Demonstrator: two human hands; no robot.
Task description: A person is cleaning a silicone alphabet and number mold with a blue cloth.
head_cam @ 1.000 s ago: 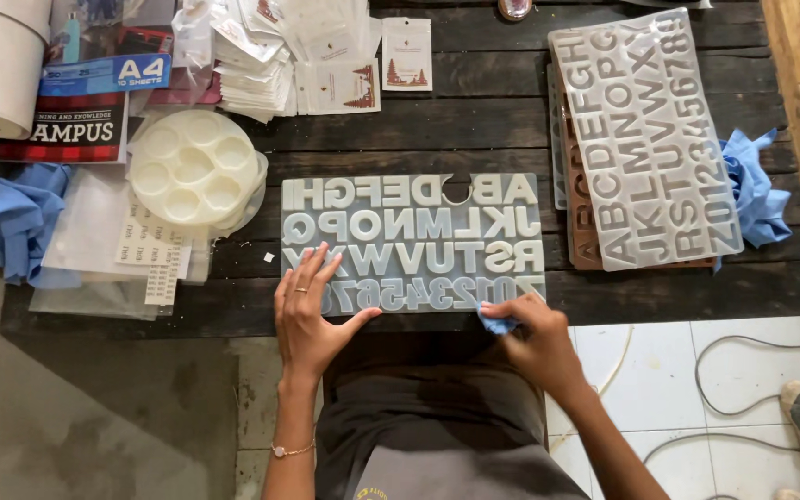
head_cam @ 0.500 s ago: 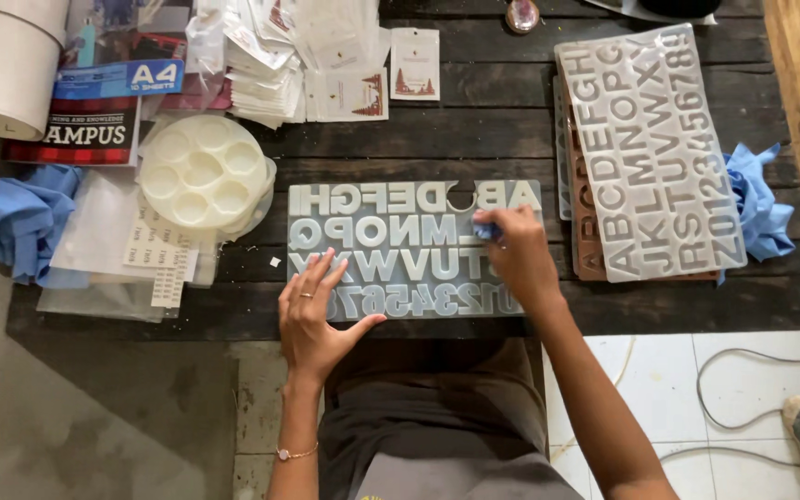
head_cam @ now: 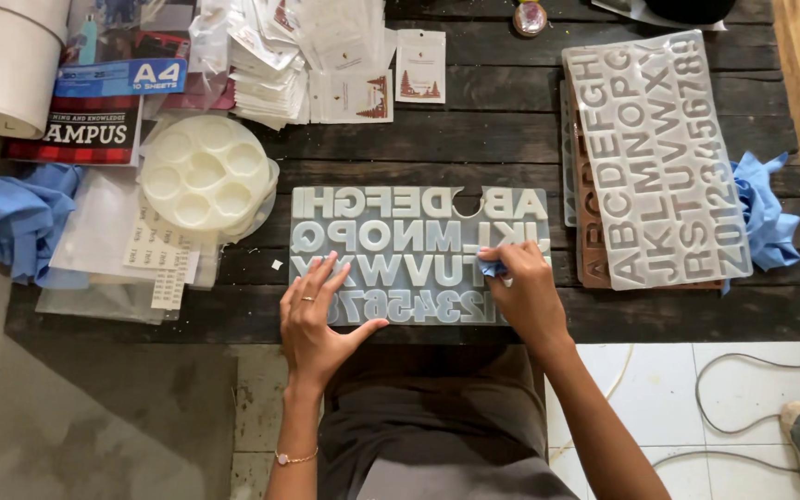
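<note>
My left hand (head_cam: 315, 319) flat, fingers spread, pressing the letter mould (head_cam: 416, 255) on the table (head_cam: 511, 139), my right hand (head_cam: 522, 292) pinching a blue cloth (head_cam: 491, 268) on it

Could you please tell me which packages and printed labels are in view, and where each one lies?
Paper pack: top left, flat, blue and white.
Book cover: below it, red and black.
Small card packets: top centre, clear sleeves, white cards with red-brown design.
Sticker sheet: left, white, under the round palette.

Top left of table: blue paper pack (head_cam: 120, 76) over red-and-black book (head_cam: 76, 137); beside them, heap of small clear packets (head_cam: 326, 56) with white cards.
</note>
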